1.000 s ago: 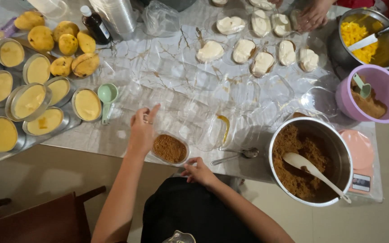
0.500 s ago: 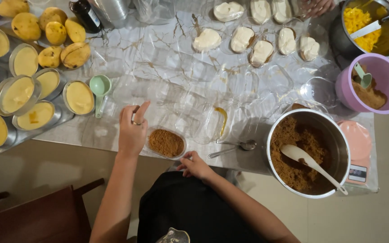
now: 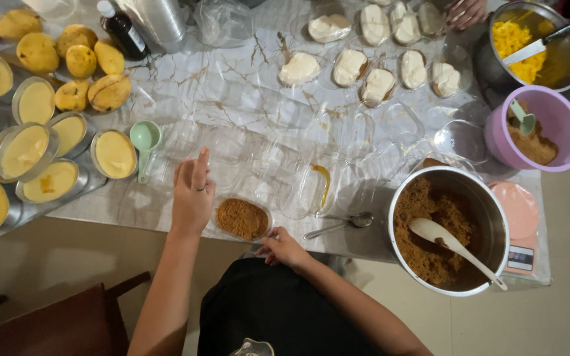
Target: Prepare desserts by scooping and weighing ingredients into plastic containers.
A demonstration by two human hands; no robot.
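The left hand (image 3: 191,194) hovers loosely open above the table (image 3: 245,99), forefinger extended, holding nothing. The right hand (image 3: 284,248) grips the near rim of the clear container of brown crumbs (image 3: 243,219) at the table's near edge. Empty clear containers (image 3: 364,132) farther off are hard to make out.

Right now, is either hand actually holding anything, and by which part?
The right hand touches the near rim of the crumb-filled clear container; a full grip cannot be told. The left hand holds nothing visible.
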